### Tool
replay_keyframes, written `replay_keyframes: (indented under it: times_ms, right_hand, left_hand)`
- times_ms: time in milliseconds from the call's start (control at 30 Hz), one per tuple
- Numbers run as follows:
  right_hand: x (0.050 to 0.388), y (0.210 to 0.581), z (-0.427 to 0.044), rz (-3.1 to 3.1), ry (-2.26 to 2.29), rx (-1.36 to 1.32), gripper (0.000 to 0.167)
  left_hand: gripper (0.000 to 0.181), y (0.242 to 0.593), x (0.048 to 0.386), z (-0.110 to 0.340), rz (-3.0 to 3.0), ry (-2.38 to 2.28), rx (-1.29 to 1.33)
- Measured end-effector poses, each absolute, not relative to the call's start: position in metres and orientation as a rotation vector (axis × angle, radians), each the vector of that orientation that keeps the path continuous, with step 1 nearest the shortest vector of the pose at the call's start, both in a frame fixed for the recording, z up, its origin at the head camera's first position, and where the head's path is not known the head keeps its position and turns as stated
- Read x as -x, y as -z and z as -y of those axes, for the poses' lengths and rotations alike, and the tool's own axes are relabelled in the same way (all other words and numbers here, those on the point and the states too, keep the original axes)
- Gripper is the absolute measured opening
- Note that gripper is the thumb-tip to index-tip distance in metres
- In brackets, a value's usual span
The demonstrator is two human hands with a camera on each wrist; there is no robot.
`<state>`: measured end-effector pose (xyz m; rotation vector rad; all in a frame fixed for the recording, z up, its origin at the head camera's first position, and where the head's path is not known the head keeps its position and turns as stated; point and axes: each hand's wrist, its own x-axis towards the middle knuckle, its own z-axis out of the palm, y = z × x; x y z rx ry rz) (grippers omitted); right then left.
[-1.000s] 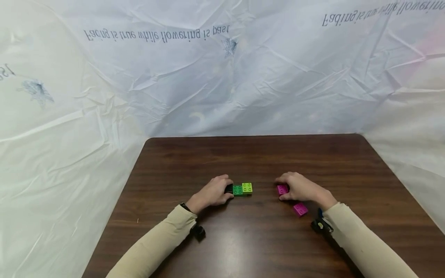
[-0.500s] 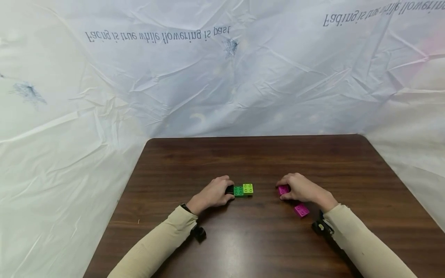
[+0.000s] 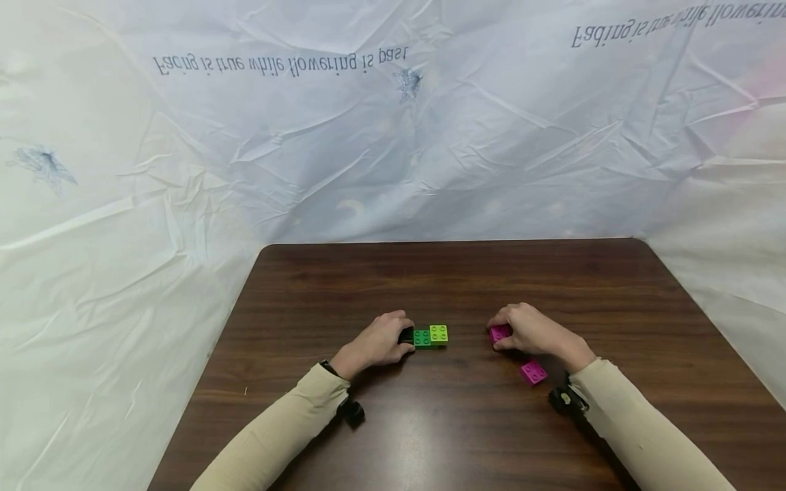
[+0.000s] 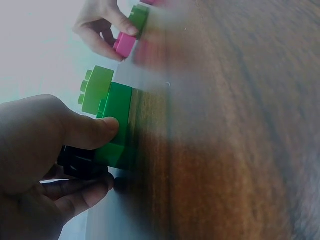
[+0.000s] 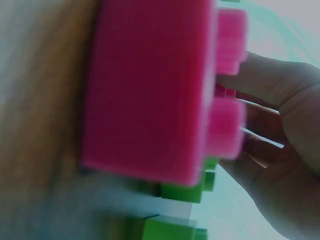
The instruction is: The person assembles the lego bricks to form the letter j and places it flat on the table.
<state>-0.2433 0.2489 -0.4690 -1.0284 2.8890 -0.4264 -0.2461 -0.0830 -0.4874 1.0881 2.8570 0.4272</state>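
Note:
My left hand point(image 3: 376, 341) grips a row of joined toy building bricks at its left end. A black brick point(image 4: 82, 162) sits between thumb and fingers, beside a dark green brick point(image 3: 421, 338). A lime green brick point(image 3: 439, 333) stands higher, on the green brick's right end. My right hand point(image 3: 533, 331) pinches a magenta building brick point(image 3: 500, 333) between thumb and fingers. Another green brick point(image 4: 139, 19) shows right behind that magenta one in the left wrist view; I cannot tell whether they are joined. In the head view the right hand hides it.
A loose magenta brick point(image 3: 533, 372) lies on the brown wooden table point(image 3: 430, 273), just below the right hand; it looms large in the right wrist view. White printed sheeting point(image 3: 393, 150) hangs behind and beside the table. Black wrist cameras point(image 3: 352, 412) hang under both forearms.
The right hand and its magenta brick have shifted very slightly away from the loose brick. The left hand keeps its grip on the joined bricks, with no visible movement.

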Motion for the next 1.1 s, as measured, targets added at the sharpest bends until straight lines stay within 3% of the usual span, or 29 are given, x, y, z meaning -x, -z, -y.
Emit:
replay_keyframes:
  times_ms: [1100]
  right_hand:
    - [0.257, 0.436, -0.190, -2.847, 0.516, 1.331, 0.036]
  left_hand:
    - [0.040, 0.486, 0.245, 0.083, -2.846, -0.444, -1.061]
